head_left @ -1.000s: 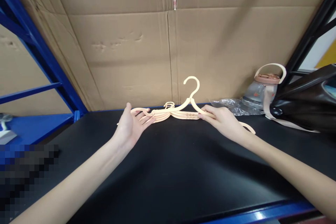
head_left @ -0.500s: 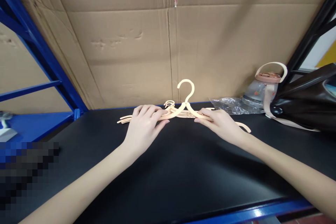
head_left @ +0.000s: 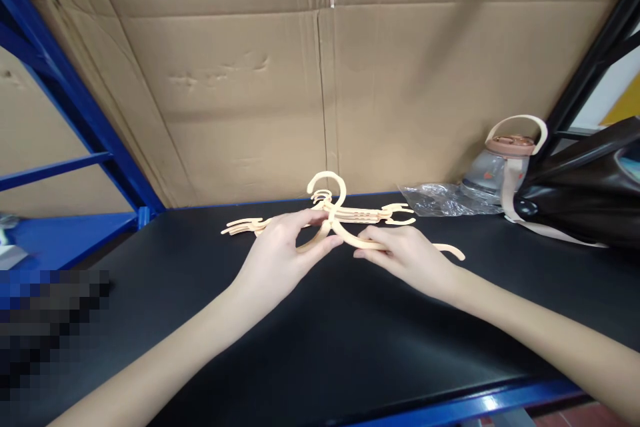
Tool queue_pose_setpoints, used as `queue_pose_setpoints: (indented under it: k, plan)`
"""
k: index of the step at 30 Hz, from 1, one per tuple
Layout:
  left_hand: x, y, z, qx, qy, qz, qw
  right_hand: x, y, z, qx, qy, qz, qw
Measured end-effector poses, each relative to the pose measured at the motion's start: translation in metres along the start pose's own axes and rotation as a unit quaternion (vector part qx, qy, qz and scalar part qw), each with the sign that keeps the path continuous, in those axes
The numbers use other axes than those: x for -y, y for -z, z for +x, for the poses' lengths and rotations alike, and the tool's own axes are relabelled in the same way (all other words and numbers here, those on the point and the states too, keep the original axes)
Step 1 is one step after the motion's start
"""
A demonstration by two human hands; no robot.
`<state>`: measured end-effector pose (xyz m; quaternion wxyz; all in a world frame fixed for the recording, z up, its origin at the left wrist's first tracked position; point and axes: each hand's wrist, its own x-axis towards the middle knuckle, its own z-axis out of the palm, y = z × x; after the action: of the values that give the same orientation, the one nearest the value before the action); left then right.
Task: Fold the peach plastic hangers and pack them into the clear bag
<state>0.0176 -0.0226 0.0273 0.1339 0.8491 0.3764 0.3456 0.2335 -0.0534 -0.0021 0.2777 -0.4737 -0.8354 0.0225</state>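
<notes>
A cream plastic hanger is held above the black tabletop, its hook pointing up and curving left. My left hand pinches it at the joint below the hook, thumb in front. Around the right arm of the hanger close the fingers of my right hand; the arm's curved tip shows beyond that hand. Behind lies a stack of similar hangers, partly hidden by my left hand and the held hanger.
A clear bottle with a pink lid stands at the back right beside crumpled clear plastic and a dark brown bag. Cardboard covers the back. A blue metal frame rises at the left.
The held hanger has moved left and slightly down. My left hand has shifted from its left arm to the joint below the hook. More of the stack behind shows.
</notes>
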Motion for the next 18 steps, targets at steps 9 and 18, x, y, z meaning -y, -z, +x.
queue_pose_setpoints:
  k: [9,18]
  plan:
    - [0.001,0.006,0.004,0.069,0.086,-0.175,0.978,0.009,0.013,-0.003,-0.150,0.048,-0.057,0.986]
    - [0.021,0.025,0.017,-0.047,0.113,-0.141,0.982,-0.017,0.040,0.004,-0.095,-0.165,-0.140,0.972]
